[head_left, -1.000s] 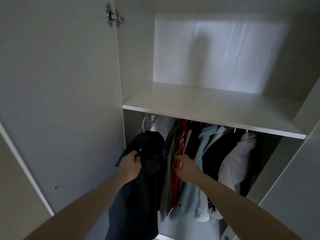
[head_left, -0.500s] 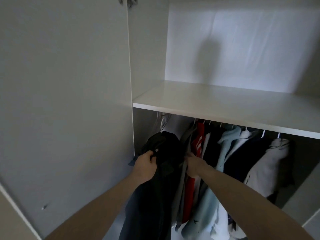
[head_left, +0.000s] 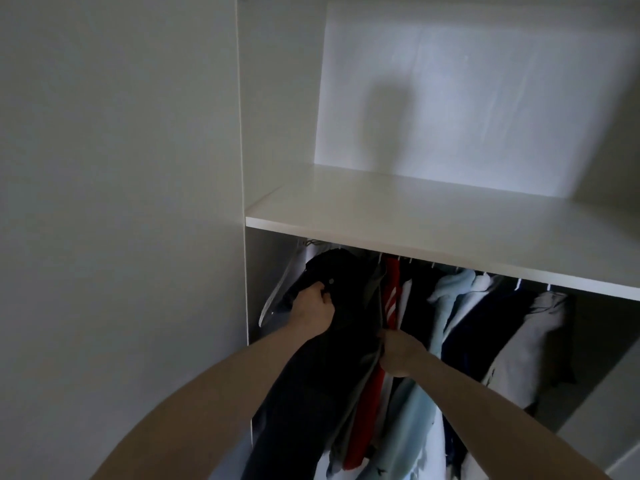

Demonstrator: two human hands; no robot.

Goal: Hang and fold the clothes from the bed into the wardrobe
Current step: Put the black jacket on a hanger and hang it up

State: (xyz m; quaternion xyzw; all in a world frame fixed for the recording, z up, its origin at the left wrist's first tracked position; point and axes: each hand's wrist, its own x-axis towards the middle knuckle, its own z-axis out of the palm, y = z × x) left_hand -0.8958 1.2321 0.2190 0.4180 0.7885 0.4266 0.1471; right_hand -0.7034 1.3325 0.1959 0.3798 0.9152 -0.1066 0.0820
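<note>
Smooth white wardrobe shelf (head_left: 433, 216); left hand (head_left: 311, 315) grips black garment (head_left: 332, 341), right hand (head_left: 401, 353) pinches hanging fabric.

A home bedroom: an open white wardrobe (head_left: 433, 220) with clothes (head_left: 450, 323) hung under its shelf.

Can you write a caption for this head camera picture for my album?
Left hand grips a dark garment on its hanger while right hand holds hanging clothes aside under the shelf.
</note>
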